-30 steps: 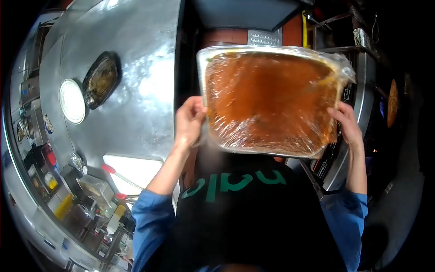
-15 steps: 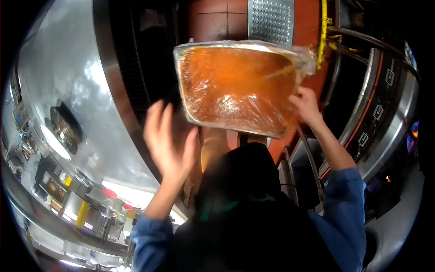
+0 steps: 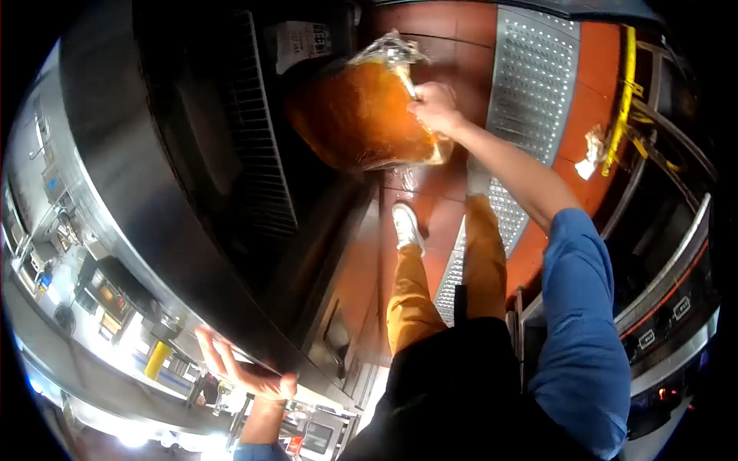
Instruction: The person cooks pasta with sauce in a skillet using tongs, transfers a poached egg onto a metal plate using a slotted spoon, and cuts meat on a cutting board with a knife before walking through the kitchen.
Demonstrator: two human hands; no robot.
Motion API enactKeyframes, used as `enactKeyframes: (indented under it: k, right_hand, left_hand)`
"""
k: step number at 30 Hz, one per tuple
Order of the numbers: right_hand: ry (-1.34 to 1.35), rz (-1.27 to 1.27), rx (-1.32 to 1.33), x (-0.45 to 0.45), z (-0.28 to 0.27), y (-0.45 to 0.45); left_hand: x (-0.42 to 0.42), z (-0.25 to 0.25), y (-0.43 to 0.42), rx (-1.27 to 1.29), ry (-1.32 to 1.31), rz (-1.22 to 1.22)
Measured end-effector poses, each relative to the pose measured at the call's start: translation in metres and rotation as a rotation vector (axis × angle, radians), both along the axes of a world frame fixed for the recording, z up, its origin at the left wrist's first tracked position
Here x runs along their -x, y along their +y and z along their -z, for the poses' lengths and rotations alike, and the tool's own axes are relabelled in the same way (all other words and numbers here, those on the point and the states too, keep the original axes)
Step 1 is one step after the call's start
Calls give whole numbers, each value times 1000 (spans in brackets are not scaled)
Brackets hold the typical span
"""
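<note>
A rectangular pan of orange-brown food (image 3: 357, 115) is held low over the floor, its far left part in the dark opening under the counter. Clear plastic wrap (image 3: 392, 51) bunches up at its back corner. My right hand (image 3: 437, 109) is closed around the pan's right rim. Down at the lower left, my left hand (image 3: 250, 376) is off the pan, fingers stretched out against the edge of the steel counter (image 3: 127, 223). A wire rack (image 3: 265, 138) shows inside the dark opening, just left of the pan.
Red floor tiles (image 3: 461, 46) and a perforated metal strip (image 3: 534, 77) run beneath me. A yellow bar (image 3: 623, 100) and a crumpled white scrap (image 3: 590, 154) lie to the right, near cooking equipment with a metal front (image 3: 661, 323). A printed package (image 3: 304, 42) sits beyond the rack.
The pan has moved left and away from me, partly into the dark opening. My right hand keeps its rim; my left hand has dropped back to the counter edge.
</note>
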State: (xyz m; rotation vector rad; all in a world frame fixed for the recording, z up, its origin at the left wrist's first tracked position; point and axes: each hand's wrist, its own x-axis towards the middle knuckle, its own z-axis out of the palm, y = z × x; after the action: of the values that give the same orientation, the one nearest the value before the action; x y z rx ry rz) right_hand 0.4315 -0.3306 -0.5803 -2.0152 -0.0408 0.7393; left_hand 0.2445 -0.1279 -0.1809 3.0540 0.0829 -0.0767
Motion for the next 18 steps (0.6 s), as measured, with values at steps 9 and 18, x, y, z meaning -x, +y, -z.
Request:
enactKeyframes:
  k: [9,18]
  right_hand:
    - [189,-184,120,20,86,180]
    - [173,-295,236,90,87,193]
  left_hand:
    - [61,1,23,183,-70,-96]
    - [12,5,11,162,-147,5]
